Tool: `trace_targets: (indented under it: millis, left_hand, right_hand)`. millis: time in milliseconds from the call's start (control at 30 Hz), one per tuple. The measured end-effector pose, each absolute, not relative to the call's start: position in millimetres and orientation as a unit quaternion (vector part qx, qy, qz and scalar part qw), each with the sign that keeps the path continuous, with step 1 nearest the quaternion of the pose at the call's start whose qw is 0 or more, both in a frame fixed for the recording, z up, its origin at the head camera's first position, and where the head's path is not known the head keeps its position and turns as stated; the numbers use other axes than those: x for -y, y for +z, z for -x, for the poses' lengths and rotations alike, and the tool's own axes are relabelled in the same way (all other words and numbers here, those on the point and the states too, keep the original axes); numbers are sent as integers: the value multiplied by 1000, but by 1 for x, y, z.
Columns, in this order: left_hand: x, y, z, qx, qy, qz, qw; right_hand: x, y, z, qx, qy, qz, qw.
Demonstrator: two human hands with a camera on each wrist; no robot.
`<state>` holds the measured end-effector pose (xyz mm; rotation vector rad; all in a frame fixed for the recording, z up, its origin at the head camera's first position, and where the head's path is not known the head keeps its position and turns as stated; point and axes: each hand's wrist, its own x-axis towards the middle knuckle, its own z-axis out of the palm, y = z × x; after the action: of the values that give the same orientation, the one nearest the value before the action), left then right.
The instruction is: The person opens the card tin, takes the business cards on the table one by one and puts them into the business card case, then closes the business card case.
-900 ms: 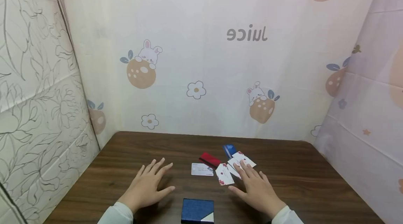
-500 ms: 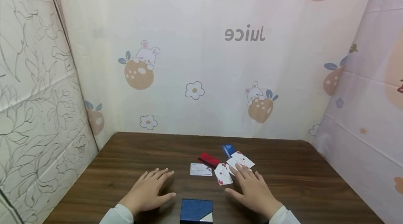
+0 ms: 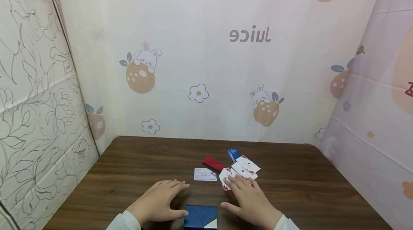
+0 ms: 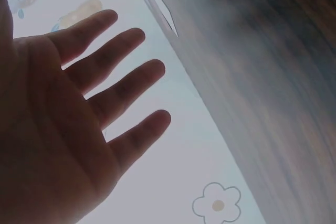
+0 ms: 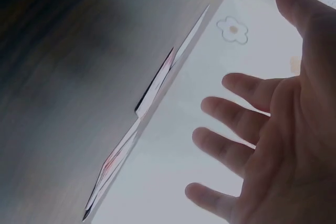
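A blue card case (image 3: 200, 216) with a silver corner lies at the near edge of the head view, between both hands. My left hand (image 3: 159, 201) is palm down to its left, fingers spread; its thumb tip overlaps the case's left edge, and contact cannot be told. On the right, my right hand (image 3: 251, 201) is spread too, its fingertips covering part of the white floral tags (image 3: 247, 164). The right wrist view shows that palm (image 5: 283, 156) apart from the tags. Beside the tags lie a white card (image 3: 205, 174), a red card (image 3: 213, 165) and a blue card (image 3: 232, 155).
Everything lies on a dark wooden table (image 3: 145, 154). Behind it hangs a pale curtain (image 3: 200, 61) with printed fruit, rabbits and flowers. Another flower-patterned sheet (image 3: 38, 79) closes off the left side.
Both hands have moved inward and nearer to the card case, the left to the right and the right to the left. The cards and case have not moved on the table.
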<state>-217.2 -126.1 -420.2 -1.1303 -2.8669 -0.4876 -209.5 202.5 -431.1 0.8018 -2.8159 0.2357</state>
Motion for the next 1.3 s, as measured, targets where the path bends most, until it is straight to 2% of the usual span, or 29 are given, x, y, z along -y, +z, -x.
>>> trace_targets:
  millis: [300, 467, 633, 1067, 1300]
  left_hand:
    - [123, -422, 216, 912, -149, 382, -24]
    - [123, -424, 214, 905, -152, 397, -36]
    - [119, -427, 213, 902, -145, 404, -34]
    - [103, -429, 209, 907, -85, 412, 2]
    - [99, -430, 210, 903, -84, 422, 10]
  right_hand:
    - [-194, -432, 210, 905, 76, -408, 93]
    - [-185, -429, 212, 885, 101, -454, 40]
    - [-180, -431, 212, 881, 105, -461, 9]
    - [-178, -439, 212, 885, 91, -456, 12]
    - [-175, -437, 213, 888, 98, -449, -20]
